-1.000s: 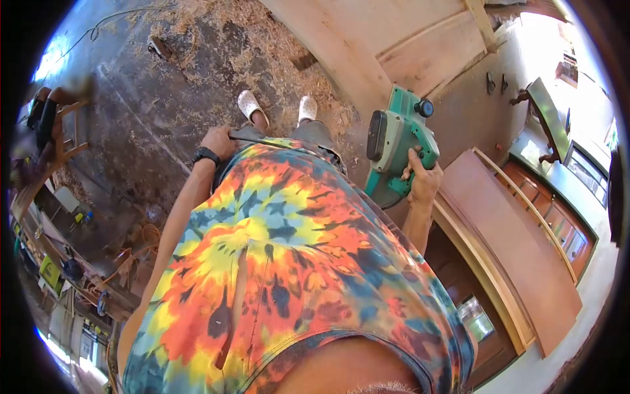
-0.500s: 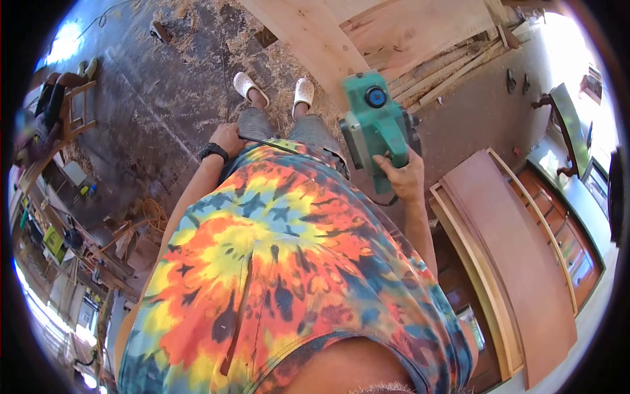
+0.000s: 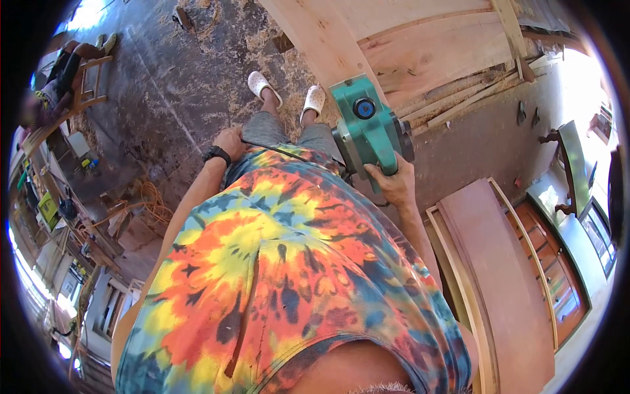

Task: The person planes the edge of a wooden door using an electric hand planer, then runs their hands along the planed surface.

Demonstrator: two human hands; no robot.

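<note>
A green electric hand planer with a blue-centred knob hangs at my right side. My right hand is closed around its rear handle, with the thumb on top. The planer's front end overlaps the edge of a long pale board in the view; whether they touch I cannot tell. At my left hip, my left hand, with a black watch on the wrist, is closed on a black power cord. That cord runs across my front towards the planer's side.
Wood shavings litter the dark floor around my white clogs. Wide planks lie ahead to the right. Reddish panels lean at the right. A person is at the far left by a wooden frame. An orange cord lies coiled at left.
My view has turned slightly, so the floor, boards and clogs sit differently. The planer has shifted a little left relative to the boards. Both hands keep their holds.
</note>
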